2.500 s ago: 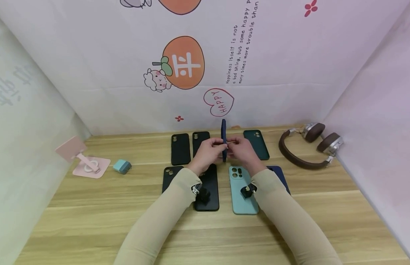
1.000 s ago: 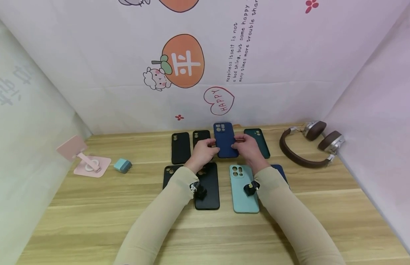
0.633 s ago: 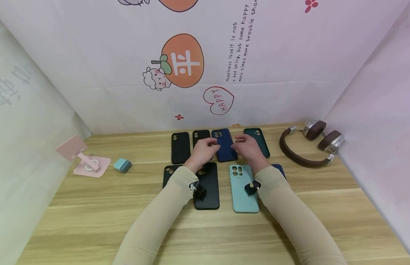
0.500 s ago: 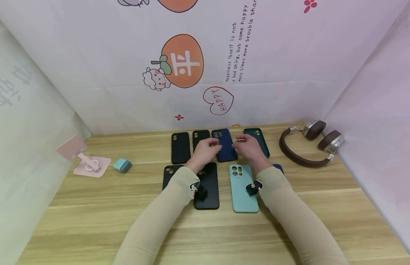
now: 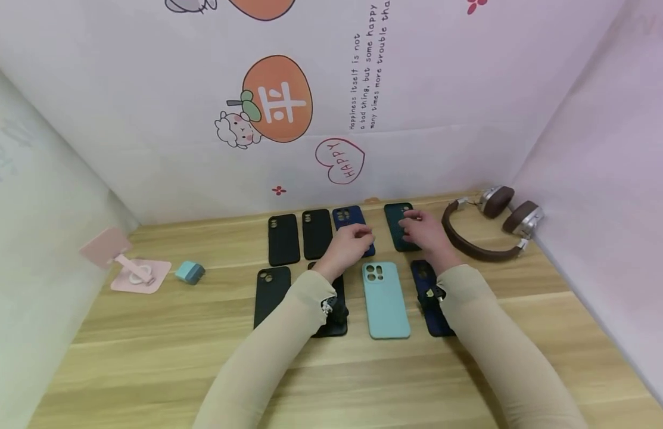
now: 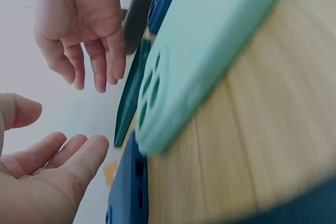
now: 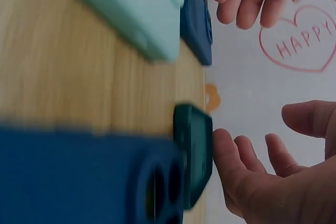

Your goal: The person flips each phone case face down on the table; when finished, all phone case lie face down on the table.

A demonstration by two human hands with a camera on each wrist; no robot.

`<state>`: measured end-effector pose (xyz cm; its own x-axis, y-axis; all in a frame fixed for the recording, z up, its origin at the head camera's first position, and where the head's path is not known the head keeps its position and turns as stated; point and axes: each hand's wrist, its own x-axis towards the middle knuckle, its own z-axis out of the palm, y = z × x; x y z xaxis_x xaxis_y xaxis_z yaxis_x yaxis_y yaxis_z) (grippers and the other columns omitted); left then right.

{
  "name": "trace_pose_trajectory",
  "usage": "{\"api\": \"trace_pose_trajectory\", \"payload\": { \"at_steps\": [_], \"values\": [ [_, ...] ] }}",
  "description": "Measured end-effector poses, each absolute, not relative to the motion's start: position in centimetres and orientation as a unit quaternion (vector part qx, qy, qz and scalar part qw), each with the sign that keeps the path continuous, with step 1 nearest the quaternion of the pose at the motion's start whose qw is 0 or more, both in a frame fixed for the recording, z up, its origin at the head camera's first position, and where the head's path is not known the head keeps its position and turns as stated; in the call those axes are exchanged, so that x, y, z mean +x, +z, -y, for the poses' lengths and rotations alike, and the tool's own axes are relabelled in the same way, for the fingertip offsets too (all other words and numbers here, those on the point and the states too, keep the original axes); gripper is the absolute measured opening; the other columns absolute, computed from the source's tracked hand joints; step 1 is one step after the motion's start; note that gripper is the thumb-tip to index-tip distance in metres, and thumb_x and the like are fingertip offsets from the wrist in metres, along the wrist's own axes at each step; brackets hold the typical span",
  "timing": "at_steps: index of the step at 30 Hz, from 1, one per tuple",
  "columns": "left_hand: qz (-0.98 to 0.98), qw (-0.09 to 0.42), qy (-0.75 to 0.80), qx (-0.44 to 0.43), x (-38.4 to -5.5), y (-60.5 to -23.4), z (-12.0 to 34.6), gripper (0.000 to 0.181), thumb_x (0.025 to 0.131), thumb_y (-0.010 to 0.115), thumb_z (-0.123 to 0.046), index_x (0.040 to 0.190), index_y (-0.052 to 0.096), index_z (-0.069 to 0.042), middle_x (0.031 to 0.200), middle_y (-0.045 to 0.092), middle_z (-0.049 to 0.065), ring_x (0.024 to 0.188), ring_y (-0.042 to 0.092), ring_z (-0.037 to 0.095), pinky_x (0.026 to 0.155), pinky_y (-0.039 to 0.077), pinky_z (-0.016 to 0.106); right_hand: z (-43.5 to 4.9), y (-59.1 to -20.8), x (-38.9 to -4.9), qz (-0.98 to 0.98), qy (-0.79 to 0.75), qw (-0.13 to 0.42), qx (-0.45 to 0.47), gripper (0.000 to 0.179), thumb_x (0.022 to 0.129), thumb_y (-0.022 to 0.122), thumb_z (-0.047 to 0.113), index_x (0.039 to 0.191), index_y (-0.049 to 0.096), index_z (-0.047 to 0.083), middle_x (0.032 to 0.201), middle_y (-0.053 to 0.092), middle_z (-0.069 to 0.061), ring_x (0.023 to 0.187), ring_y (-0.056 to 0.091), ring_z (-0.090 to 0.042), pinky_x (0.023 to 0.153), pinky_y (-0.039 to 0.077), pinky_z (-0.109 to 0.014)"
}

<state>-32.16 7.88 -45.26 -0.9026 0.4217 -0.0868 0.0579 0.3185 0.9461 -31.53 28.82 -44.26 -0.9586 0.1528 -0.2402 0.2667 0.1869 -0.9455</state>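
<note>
My left hand, fingers loosely bent and holding nothing, hovers over the lower part of a blue phone case in the back row. To its right, my right hand reaches over a dark green phone case and covers part of it. In the right wrist view, its relaxed fingertips are right at the rim of that green case. Nothing is between its thumb and fingers. A mint phone case lies in front, between the arms. Beside it, a navy phone case sits partly under the right wrist.
Several black phone cases lie on the left of the group, one partly under the left forearm. Brown headphones rest at the back right. At the left are a pink stand and a teal charger plug. Walls enclose the table.
The blue phone case, earlier held upright by both hands and turned, now lies flat in the back row, released. My right hand has moved right to the dark green case. The head view has shifted.
</note>
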Motion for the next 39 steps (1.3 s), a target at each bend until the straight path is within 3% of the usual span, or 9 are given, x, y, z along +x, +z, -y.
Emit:
{"api": "trace_pose_trajectory", "payload": {
  "at_steps": [11,18,22,25,32,39],
  "values": [
    [-0.815,0.185,0.518,0.179,-32.5,-44.9,-10.1,0.047,0.100,0.055,-0.035,0.140,0.055,-0.010,0.129,0.061,0.002,0.103,0.061,0.012,0.086,0.051,0.034,-30.2,-43.9,-31.5,-0.754,-0.635,0.008,0.170,0.047,0.102,0.048,0.017,0.144,0.040,-0.002,0.134,0.045,-0.021,0.121,0.047,-0.036,0.101,0.043,-0.047],
    [-0.812,0.221,0.510,0.177,-32.1,-45.0,-11.4,0.051,0.100,0.055,-0.036,0.144,0.050,-0.009,0.137,0.056,0.006,0.110,0.060,0.016,0.089,0.050,0.035,-30.9,-44.0,-31.3,-0.784,-0.591,0.046,0.184,0.051,0.103,0.047,0.024,0.148,0.038,0.002,0.142,0.041,-0.020,0.119,0.047,-0.033,0.102,0.042,-0.046],
    [-0.818,0.221,0.500,0.178,-32.2,-44.9,-11.7,0.054,0.100,0.054,-0.039,0.145,0.049,-0.010,0.141,0.053,0.005,0.120,0.055,0.018,0.094,0.048,0.036,-31.3,-44.2,-31.6,-0.788,-0.586,0.053,0.181,0.052,0.102,0.049,0.024,0.148,0.037,0.003,0.146,0.038,-0.020,0.125,0.045,-0.033,0.104,0.041,-0.046],
    [-0.823,0.220,0.492,0.179,-32.2,-44.8,-11.8,0.055,0.100,0.054,-0.040,0.145,0.048,-0.010,0.141,0.053,0.005,0.123,0.053,0.019,0.096,0.046,0.036,-31.5,-44.3,-31.9,-0.785,-0.590,0.056,0.181,0.052,0.102,0.048,0.025,0.148,0.037,0.003,0.144,0.038,-0.020,0.120,0.045,-0.033,0.102,0.042,-0.045],
    [-0.818,0.230,0.498,0.174,-32.4,-45.0,-11.9,0.054,0.100,0.054,-0.040,0.145,0.049,-0.010,0.140,0.054,0.006,0.114,0.058,0.017,0.094,0.048,0.038,-32.0,-44.0,-31.9,-0.754,-0.623,0.077,0.190,0.052,0.105,0.040,0.025,0.151,0.030,0.001,0.146,0.035,-0.020,0.120,0.047,-0.033,0.094,0.050,-0.040],
    [-0.812,0.234,0.506,0.171,-32.5,-45.2,-11.9,0.053,0.101,0.054,-0.039,0.144,0.049,-0.009,0.140,0.054,0.006,0.110,0.060,0.015,0.095,0.047,0.038,-32.4,-43.5,-32.0,-0.754,-0.611,0.124,0.208,0.050,0.106,0.040,0.025,0.148,0.034,-0.002,0.136,0.047,-0.021,0.097,0.057,-0.023,0.074,0.051,-0.027]
  ]
}}
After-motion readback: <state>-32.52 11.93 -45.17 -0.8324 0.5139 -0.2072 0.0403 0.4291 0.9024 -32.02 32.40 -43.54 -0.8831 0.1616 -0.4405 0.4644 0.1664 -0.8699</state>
